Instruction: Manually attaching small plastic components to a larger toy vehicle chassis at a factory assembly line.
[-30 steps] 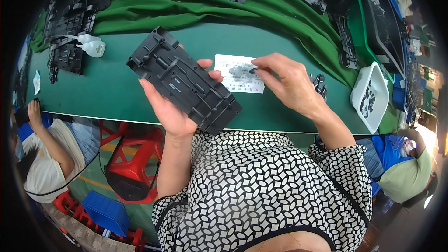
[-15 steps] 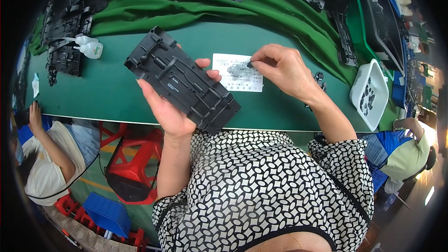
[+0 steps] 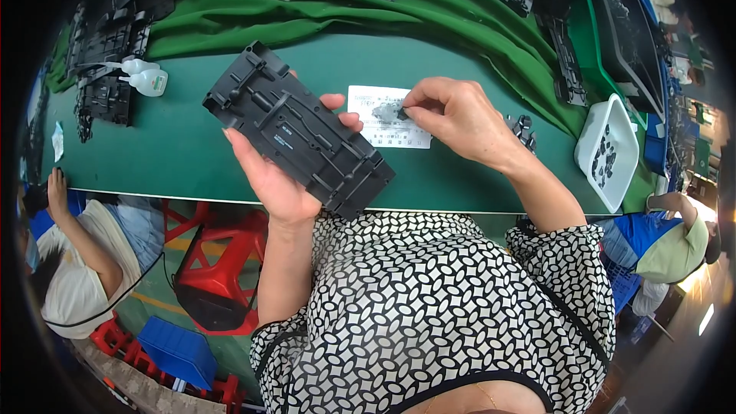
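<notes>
The plastic panel [image 3: 299, 129] in the left hand [image 3: 285, 176] is matt black all over. Under the right hand [image 3: 460, 119] lies a white paper slip [image 3: 376, 134] with grey print, on a flat green tabletop [image 3: 176, 146]. Beyond both hands, a darker green cloth [image 3: 307, 0] carries more black parts [image 3: 107, 61]. Right of the right hand, a white tray [image 3: 590, 138] holds small black pieces. Both sleeves [image 3: 429, 299] below the hands show a black-and-white geometric pattern. Left of the left hand stands a translucent white bottle [image 3: 146, 77].
</notes>
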`<action>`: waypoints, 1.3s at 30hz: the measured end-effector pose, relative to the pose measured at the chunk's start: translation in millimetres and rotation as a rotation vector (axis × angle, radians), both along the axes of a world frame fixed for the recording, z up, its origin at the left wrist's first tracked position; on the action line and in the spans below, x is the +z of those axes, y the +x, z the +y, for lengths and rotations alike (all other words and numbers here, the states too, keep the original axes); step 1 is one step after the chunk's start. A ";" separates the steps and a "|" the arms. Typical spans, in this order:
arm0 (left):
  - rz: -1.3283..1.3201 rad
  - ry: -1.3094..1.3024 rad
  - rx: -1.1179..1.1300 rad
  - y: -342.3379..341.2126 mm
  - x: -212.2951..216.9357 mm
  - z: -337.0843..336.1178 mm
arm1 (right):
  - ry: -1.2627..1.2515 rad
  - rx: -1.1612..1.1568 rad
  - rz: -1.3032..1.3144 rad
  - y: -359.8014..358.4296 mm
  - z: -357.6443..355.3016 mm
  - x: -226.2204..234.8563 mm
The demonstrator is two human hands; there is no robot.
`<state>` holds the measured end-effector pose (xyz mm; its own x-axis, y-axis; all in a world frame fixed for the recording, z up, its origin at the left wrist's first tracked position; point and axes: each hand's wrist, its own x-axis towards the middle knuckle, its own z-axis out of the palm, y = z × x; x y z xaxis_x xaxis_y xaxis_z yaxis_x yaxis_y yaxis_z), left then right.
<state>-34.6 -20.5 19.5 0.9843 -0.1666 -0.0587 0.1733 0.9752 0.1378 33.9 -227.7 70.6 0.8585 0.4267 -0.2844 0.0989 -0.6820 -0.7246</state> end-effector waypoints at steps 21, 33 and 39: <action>-0.001 0.017 0.011 -0.8 -3.7 2.3 | 0.027 0.552 -0.650 -3.5 -9.7 -14.6; -0.018 0.110 0.058 -0.3 3.3 -4.8 | 0.492 -0.243 0.348 -0.1 -16.0 0.7; 0.036 0.070 0.090 2.8 -0.2 -2.3 | 0.617 -0.351 0.583 -1.0 -24.1 -0.4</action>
<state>-31.8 -22.8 19.2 0.9921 -0.0718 -0.1028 0.0915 0.9752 0.2015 32.9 -251.9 70.2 0.7592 0.3890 -0.5218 -0.5364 -0.0800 -0.8401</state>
